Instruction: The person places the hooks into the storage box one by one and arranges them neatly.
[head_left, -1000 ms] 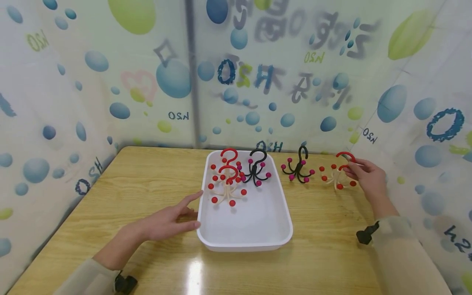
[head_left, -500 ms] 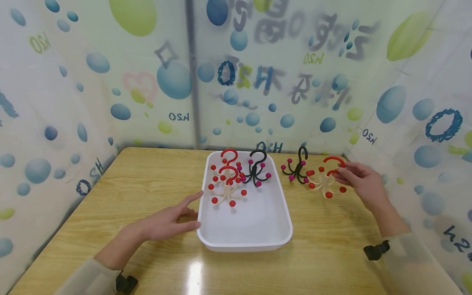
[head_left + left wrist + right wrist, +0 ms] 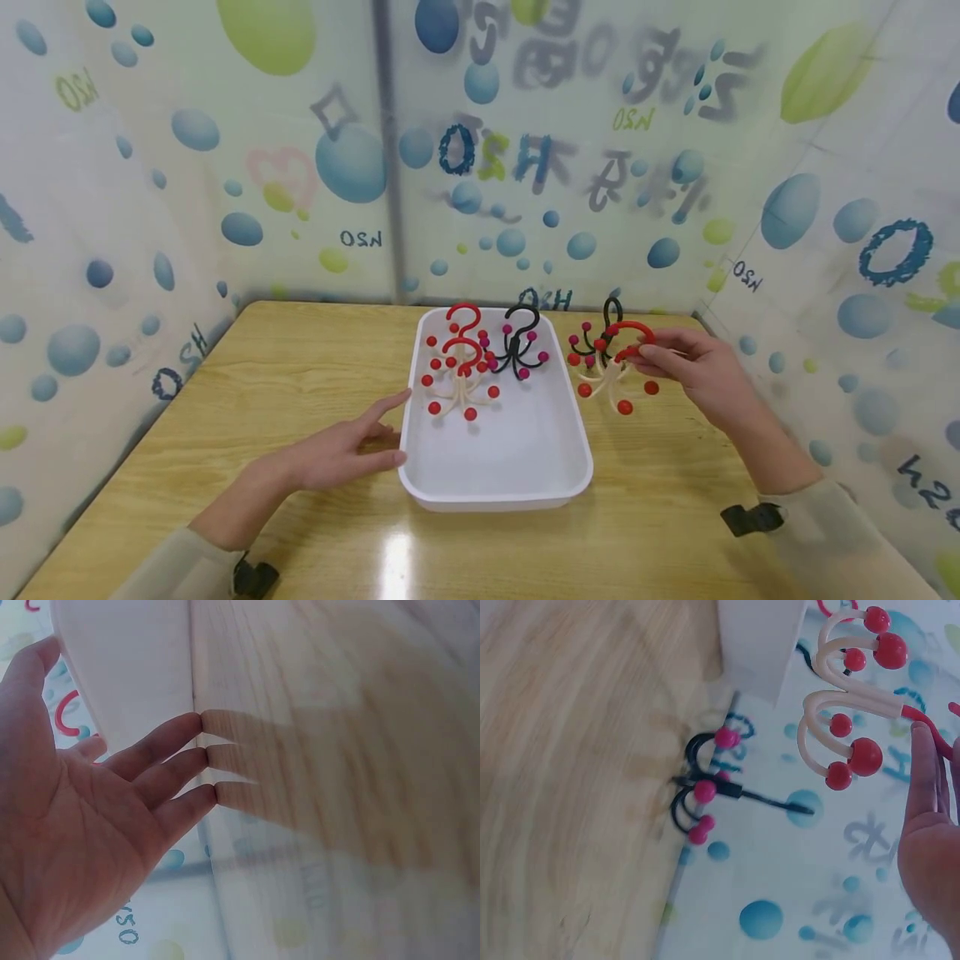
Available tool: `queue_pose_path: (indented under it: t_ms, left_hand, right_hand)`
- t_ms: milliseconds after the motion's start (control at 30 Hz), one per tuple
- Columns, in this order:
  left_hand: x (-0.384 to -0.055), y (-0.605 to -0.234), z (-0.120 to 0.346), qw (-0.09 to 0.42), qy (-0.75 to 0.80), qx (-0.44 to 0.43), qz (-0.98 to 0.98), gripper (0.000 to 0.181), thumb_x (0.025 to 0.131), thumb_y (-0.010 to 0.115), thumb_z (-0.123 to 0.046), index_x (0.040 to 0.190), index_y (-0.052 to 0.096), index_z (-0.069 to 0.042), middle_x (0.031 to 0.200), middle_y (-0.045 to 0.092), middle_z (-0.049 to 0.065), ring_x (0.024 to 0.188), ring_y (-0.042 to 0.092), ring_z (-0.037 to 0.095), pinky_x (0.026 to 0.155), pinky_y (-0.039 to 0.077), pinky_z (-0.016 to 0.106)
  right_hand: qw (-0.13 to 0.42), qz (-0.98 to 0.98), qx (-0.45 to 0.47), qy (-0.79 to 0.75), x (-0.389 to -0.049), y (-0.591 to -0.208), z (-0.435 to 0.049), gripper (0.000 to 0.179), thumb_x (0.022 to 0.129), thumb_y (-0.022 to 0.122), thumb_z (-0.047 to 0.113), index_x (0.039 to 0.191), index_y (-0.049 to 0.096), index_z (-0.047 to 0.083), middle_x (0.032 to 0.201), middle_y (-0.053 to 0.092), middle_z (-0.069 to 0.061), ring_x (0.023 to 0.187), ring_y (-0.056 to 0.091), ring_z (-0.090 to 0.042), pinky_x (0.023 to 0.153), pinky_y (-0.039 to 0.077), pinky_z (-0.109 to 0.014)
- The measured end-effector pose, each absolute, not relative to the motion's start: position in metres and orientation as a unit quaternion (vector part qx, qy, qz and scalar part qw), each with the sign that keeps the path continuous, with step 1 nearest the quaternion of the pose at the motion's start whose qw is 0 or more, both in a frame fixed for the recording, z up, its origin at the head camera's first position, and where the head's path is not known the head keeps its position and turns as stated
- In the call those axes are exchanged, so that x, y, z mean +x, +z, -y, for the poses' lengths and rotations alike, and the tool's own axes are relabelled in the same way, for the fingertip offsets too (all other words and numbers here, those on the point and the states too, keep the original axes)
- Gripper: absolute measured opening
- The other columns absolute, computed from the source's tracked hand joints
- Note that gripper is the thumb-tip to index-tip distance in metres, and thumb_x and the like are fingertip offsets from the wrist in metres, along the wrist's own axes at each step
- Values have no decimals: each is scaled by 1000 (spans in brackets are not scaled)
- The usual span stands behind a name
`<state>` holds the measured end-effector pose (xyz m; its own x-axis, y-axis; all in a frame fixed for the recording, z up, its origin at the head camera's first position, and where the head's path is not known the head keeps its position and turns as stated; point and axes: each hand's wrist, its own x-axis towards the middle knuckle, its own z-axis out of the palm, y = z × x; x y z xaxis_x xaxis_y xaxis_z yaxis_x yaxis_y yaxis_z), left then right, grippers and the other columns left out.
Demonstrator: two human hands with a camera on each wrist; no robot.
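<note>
My right hand (image 3: 701, 375) pinches the red hooked handle of a cream head massager (image 3: 612, 373) with red ball tips. It hangs off the tray's right side, its arms spread downward, and overlaps a black head massager (image 3: 712, 784) with magenta balls standing on the table. Beside the white tray (image 3: 495, 501), my left hand (image 3: 337, 452) has its fingers extended, with fingertips at the tray's left wall; the left wrist view shows several fingertips down at the tabletop. Inside the tray stand two cream massagers with red handles, the nearer one (image 3: 461, 385) in front, and a black massager (image 3: 514, 343).
The wooden table (image 3: 315, 367) reaches back to a wall curtain (image 3: 300, 192) printed with bubbles and letters. The tray's front half (image 3: 502, 458) shows bare white floor. A dark camera strap (image 3: 752, 518) sits at the right wrist.
My right hand has carried the red-handled massager leftward from the table's right side, so it now overlaps the black one outside the tray. The left hand has stayed at the tray.
</note>
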<state>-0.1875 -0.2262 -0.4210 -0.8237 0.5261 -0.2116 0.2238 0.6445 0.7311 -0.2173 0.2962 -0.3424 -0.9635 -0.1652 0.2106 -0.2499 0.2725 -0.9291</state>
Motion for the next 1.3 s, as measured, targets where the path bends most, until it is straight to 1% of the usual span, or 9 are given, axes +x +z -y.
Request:
queue_pose_path:
  t_ms: [67,200,300,400,533,667,900,1000,1300]
  left_hand:
    - [-187,-421,226,207,366,212,-882,90,107,67,-55,177,14,-33,153,67,15,144,63,38,122,45,68]
    - [-187,-422,227,204,370,214,-880,89,107,67,-53,176,15,-32,152,68,16,143,64,37,121,46,66]
    - [-187,-422,227,205,371,215,-880,90,107,68,-54,176,15,-32,153,67,16,143,63,38,121,46,67]
    - [-188,-422,227,206,371,214,-880,90,107,68,-54,177,15,-32,154,66,16,144,62,39,122,45,68]
    - [-188,-423,226,206,373,213,-879,90,107,68,-54,177,15,-33,154,65,17,145,62,39,122,44,68]
    - [-188,-423,226,208,373,208,-880,90,107,68,-54,177,15,-34,155,65,17,145,61,40,121,45,68]
    - [-187,-423,225,212,371,198,-882,89,106,68,-54,176,15,-36,155,65,17,145,60,42,121,45,70]
    - [-187,-423,225,212,372,197,-882,89,106,68,-54,176,15,-36,155,65,17,146,60,42,121,45,70]
    - [-187,-421,225,209,375,208,-879,90,107,68,-53,177,15,-33,154,65,18,145,61,41,121,45,69]
  right_hand:
    - [31,809,134,572,-217,-338,-286,21,110,70,17,126,73,5,107,81,11,99,82,-7,87,65,-21]
    - [21,816,137,561,-220,-333,-266,32,109,71,18,132,69,-4,108,80,10,100,83,-9,90,65,-24]
    - [12,819,130,558,-224,-333,-253,37,108,73,18,134,67,-7,110,79,7,99,82,-8,91,65,-26]
    - [4,826,117,551,-229,-336,-241,37,107,74,20,135,69,-5,114,79,1,98,82,-9,91,64,-25]
    - [-8,826,111,553,-241,-344,-228,35,106,76,22,133,72,-1,121,78,-12,102,83,-17,93,65,-28]
    - [-23,821,112,559,-251,-354,-217,33,106,76,20,133,72,2,126,76,-19,106,83,-22,94,65,-31]
    - [-46,817,106,564,-262,-368,-201,35,105,77,19,137,72,6,129,76,-18,111,82,-25,98,65,-39]
    - [-56,812,103,572,-266,-371,-196,35,105,77,19,137,72,7,129,75,-18,112,81,-26,98,64,-37]
    - [-73,808,109,575,-273,-383,-187,31,105,77,16,133,73,5,125,77,-16,109,82,-24,99,65,-40]
